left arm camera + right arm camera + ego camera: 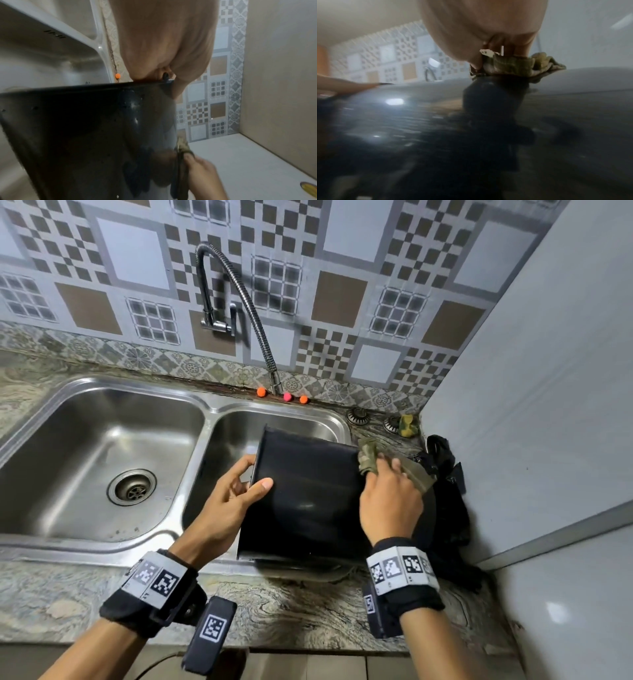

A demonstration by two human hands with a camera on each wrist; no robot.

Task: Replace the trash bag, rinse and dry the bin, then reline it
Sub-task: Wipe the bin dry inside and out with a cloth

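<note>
A black bin (308, 494) lies tilted on its side over the right sink basin, its open rim toward the left. My left hand (239, 491) grips that rim, thumb on the outer wall and fingers inside. In the left wrist view the bin's wall (85, 135) carries water drops. My right hand (387, 501) holds a crumpled olive-green cloth (371, 455) against the bin's far right edge. The right wrist view shows the cloth (513, 66) bunched under my fingers on the bin's glossy wall (419, 121). A black trash bag (445, 494) lies heaped on the counter just right of the bin.
A double steel sink (102, 446) fills the left and centre, with a flexible faucet (239, 302) above the divider. A sponge (409, 426) sits at the back right corner. A grey wall panel (531, 405) closes off the right side. Marbled counter (274, 611) runs along the front.
</note>
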